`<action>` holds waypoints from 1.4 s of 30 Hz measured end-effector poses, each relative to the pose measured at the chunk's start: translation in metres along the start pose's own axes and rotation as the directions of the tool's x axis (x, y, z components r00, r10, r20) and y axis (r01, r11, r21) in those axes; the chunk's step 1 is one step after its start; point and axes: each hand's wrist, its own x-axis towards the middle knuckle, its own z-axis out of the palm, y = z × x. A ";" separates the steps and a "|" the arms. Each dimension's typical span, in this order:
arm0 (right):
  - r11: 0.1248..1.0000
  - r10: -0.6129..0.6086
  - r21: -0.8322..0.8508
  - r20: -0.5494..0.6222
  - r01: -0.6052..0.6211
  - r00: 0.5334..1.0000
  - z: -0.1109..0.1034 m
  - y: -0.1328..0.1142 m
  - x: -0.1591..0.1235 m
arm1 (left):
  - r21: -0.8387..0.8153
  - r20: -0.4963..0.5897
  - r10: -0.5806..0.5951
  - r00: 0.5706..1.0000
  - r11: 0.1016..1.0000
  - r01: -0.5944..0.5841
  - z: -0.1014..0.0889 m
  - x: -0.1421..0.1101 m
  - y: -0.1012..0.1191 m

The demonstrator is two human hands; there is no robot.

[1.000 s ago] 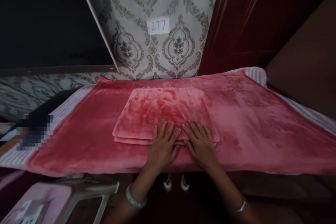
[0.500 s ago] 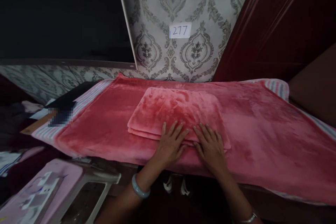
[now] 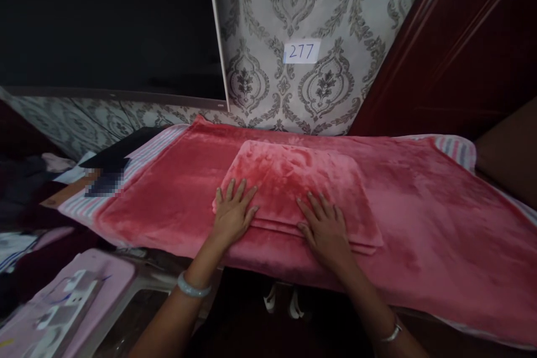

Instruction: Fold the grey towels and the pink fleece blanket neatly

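A folded pink plush blanket (image 3: 293, 176) lies flat in the middle of a larger red-pink plush cover (image 3: 168, 196). My left hand (image 3: 232, 215) rests with spread fingers on the folded blanket's near left corner. Fingers apart, my right hand (image 3: 325, 229) lies on its front edge, right of the middle. Neither hand grips the cloth. Two or more folded layers show along the near edge, partly behind my hands.
A large dark screen (image 3: 109, 22) is at the back left, beside patterned wallpaper with a paper label (image 3: 301, 51) reading 277. On the lower left, a pink stool (image 3: 96, 268) carries a white power strip (image 3: 67, 313). A dark red door panel (image 3: 453, 50) stands at right.
My left hand has slid left to the folded blanket's corner. My right hand remains near the front edge, slightly shifted. The whole view has moved a little.
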 end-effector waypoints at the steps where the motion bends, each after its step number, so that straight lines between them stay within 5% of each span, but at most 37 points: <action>1: 1.000 -0.002 -0.012 -0.003 0.002 1.000 0.002 -0.001 -0.002 | -0.001 0.008 -0.007 1.000 1.000 0.007 0.003 -0.001 0.000; 11: 1.000 -0.020 0.008 -0.073 0.021 0.997 0.011 0.000 -0.008 | -0.030 0.005 -0.022 1.000 0.999 0.022 0.010 -0.001 -0.003; 18: 0.967 -0.040 0.244 -0.153 0.077 0.987 0.006 0.014 -0.010 | -0.043 -0.051 -0.021 0.999 0.999 0.019 0.014 -0.001 -0.007; 22: 0.894 0.259 0.435 -0.304 -0.108 0.917 -0.005 0.057 -0.016 | -0.014 -0.067 -0.009 0.998 1.000 0.008 0.015 0.001 -0.010; 24: 0.793 0.455 0.555 -0.261 -0.253 0.851 -0.003 0.085 -0.019 | -0.006 -0.072 -0.009 0.997 1.000 0.008 0.015 0.002 -0.011; 27: 0.510 0.650 0.745 -0.007 -0.429 0.760 0.008 0.122 -0.021 | 0.000 -0.080 -0.013 0.997 1.000 0.013 0.016 0.003 -0.012; 32: 0.106 0.683 0.854 0.309 -0.509 0.661 0.015 0.149 -0.006 | 0.047 -0.080 -0.008 0.997 0.999 0.011 0.019 0.005 -0.014; 39: -0.199 0.579 0.861 0.489 -0.468 0.653 -0.002 0.146 0.022 | -0.002 -0.065 -0.021 0.998 1.000 0.021 0.017 0.008 -0.018; 42: -0.291 0.470 0.833 0.552 -0.470 0.689 -0.008 0.144 0.028 | -0.126 -0.104 -0.045 0.994 0.992 0.032 0.008 0.013 -0.019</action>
